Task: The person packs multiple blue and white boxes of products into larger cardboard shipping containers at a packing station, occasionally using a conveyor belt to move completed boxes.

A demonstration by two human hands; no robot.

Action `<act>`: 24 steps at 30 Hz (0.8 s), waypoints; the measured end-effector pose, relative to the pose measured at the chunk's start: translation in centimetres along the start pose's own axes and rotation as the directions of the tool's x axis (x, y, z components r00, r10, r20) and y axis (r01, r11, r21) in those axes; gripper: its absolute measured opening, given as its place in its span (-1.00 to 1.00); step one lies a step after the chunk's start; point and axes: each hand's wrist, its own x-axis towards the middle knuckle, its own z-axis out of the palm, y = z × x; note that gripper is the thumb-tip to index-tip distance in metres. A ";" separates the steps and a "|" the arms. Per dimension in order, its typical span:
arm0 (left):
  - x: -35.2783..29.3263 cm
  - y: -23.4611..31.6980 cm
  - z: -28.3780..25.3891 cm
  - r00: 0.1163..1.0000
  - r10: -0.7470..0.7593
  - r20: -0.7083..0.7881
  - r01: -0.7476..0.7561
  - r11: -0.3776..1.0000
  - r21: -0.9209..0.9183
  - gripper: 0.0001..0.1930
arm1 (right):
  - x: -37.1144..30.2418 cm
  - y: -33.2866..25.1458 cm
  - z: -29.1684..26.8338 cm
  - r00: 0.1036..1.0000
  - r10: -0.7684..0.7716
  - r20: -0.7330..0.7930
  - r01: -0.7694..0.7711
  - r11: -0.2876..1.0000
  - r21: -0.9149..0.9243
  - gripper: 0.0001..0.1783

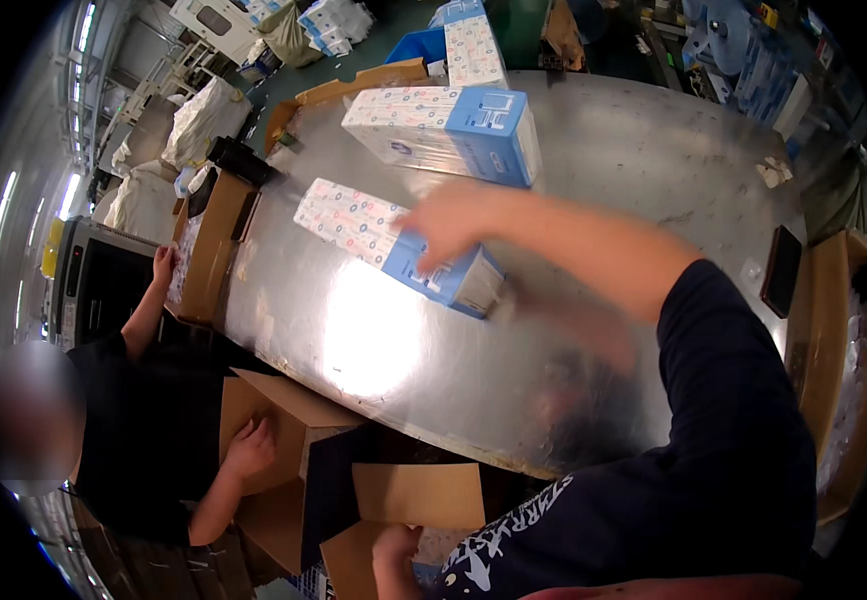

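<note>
My right hand (454, 225), blurred by motion, reaches across the metal table over a blue-and-white printed package (354, 222). Its fingers are apart above the blue end; whether they touch it is unclear. A second, similar package (409, 115) lies just beyond. Down at the lower edge, my left hand (395, 548) is curled at the edge of an open cardboard box (419, 495), its fingers partly hidden. Across the near left corner, a co-worker's hand (251, 447) rests on another open carton (289, 400), while their other hand (165, 262) touches a box at the table's left.
The metal table (644, 180) has a phone (781, 272) at its right edge. Cardboard boxes with clear plastic stand at the left (216, 235) and right (834, 350). A black cylinder (241, 160) sits at the far left corner. Another printed package (475, 50) stands beyond.
</note>
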 end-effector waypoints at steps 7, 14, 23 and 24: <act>-6.1 6.5 -8.1 0.714 0.195 -0.672 -0.197 0.978 0.073 -0.71 | -0.7 10.5 -1.7 0.808 0.464 -0.363 -0.478 0.877 0.057 -0.13; -5.8 16.8 -14.0 0.119 0.493 -0.862 -0.740 0.622 0.254 -0.54 | -3.5 1.7 -1.5 0.975 0.201 -0.097 -0.204 0.979 -0.026 -0.19; -5.0 33.3 -20.9 -0.014 0.759 -0.651 -0.674 0.474 0.567 -0.46 | 3.3 12.8 -0.3 0.692 0.436 -0.576 -0.599 0.792 -0.121 -0.53; -4.5 33.5 -21.1 -0.013 0.763 -0.646 -0.668 0.474 0.573 -0.45 | 3.2 12.6 -0.1 0.715 0.441 -0.542 -0.578 0.809 -0.104 -0.57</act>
